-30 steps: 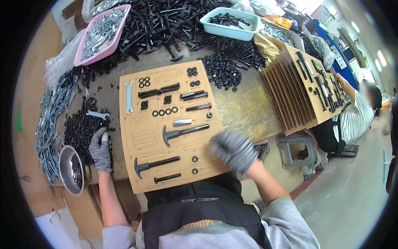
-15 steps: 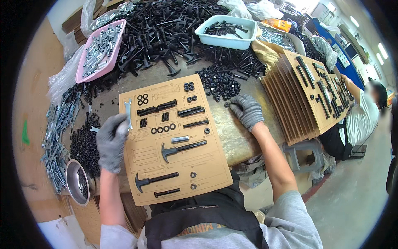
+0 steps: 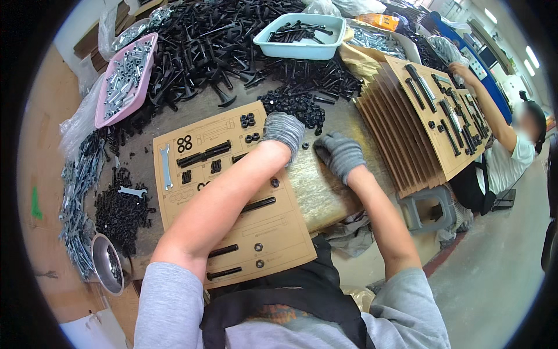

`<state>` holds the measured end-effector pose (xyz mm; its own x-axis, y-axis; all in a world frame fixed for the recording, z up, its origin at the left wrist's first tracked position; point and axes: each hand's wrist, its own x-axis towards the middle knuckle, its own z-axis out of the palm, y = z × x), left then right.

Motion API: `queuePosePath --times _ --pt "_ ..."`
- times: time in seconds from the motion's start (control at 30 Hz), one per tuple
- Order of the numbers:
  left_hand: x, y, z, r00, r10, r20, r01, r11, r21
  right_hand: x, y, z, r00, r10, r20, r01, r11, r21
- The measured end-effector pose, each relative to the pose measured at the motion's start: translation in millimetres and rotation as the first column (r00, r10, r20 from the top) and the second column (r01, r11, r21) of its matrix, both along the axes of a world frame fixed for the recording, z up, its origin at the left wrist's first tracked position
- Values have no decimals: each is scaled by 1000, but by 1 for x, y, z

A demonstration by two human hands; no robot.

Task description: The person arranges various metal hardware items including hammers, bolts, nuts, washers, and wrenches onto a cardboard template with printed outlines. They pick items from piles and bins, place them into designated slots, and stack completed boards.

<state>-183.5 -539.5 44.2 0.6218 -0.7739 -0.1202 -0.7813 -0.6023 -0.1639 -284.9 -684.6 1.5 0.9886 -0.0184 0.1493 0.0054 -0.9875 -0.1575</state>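
Note:
Both my hands wear grey knit gloves. My left hand (image 3: 285, 132) reaches across a printed cardboard board (image 3: 293, 235), over its upper right edge, beside a pile of black nuts (image 3: 296, 107). Its fingers are largely hidden. On the worn tabletop to the right, my right hand (image 3: 341, 156) rests with fingers curled and pressed together; whatever they hold is hidden. A single black nut (image 3: 306, 145) lies between the hands. An open-end wrench (image 3: 167, 167) lies at the board's left side. The board also carries black rings (image 3: 184, 143), bolts (image 3: 203, 154) and small nuts (image 3: 258, 247), partly behind my left forearm.
Black T-shaped bolts (image 3: 197, 52) are heaped at the back, beside a light blue tray (image 3: 299, 52) and a pink tray (image 3: 125, 81). Small screws (image 3: 122, 203) and a metal bowl (image 3: 108, 264) lie left. Stacked filled boards (image 3: 436, 110) stand right, with another person (image 3: 505, 139) beyond.
My left hand has let go of the wrench at the board's left and crossed to its right edge. My right hand has shifted slightly left. The other person's arm has risen behind the stacked boards.

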Motion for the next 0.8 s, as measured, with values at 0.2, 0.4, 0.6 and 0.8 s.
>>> queuePosePath --times 0.2,0.4,0.6,0.8 --pt "7 -2 -19 1000 -21 -17 21 1000 -22 -27 -7 4 989 -146 -17 137 878 460" --pt "6 -6 -15 974 -136 -182 135 991 -18 -13 -23 -14 966 -159 205 97 954 284" --pt "5 -3 -12 935 -234 -268 190 965 -180 -16 -3 7 1000 -13 22 8 978 207" --pt "6 -5 -18 924 -339 -175 299 929 -218 6 5 8 995 -23 -99 40 985 167"
